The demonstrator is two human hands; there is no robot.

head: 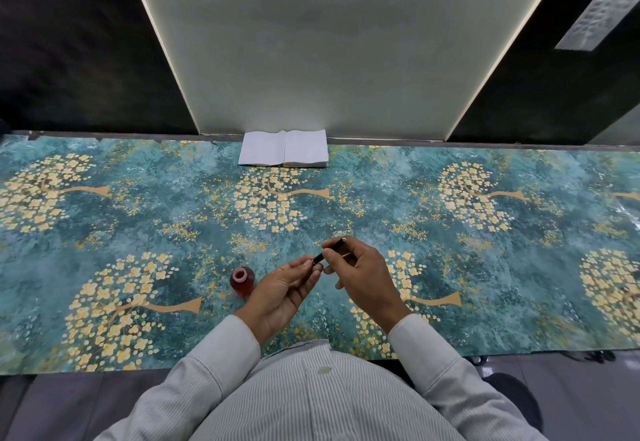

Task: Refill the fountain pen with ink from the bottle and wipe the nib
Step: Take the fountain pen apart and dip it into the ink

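Striped shirt fabric (311, 402) filled the bottom of the view, with a pale sleeve (221, 357) running up on each side toward the hands. Both hands met above the bench (502, 267), which carried a teal covering printed with golden flowering trees. Left hand (282, 290) was turned palm up, its fingers curled and its fingertips (306, 262) pinching the near, lower end of the fountain pen (329, 251). Right hand (360, 272) came over from the other side with its back to the camera, thumb and fingers closed around the middle of the same pen. That pen was dark with a gold-coloured tip at its far end, and it slanted up and away from the person, held clear of the bench. Whether the nib was exposed could not be told. Just left of the left hand stood the ink bottle (242, 282), small, reddish, upright on the bench and untouched. Well beyond, at the far edge against a pale wall panel (329, 42), lay a stack of white tissues (284, 149), apart from everything else.
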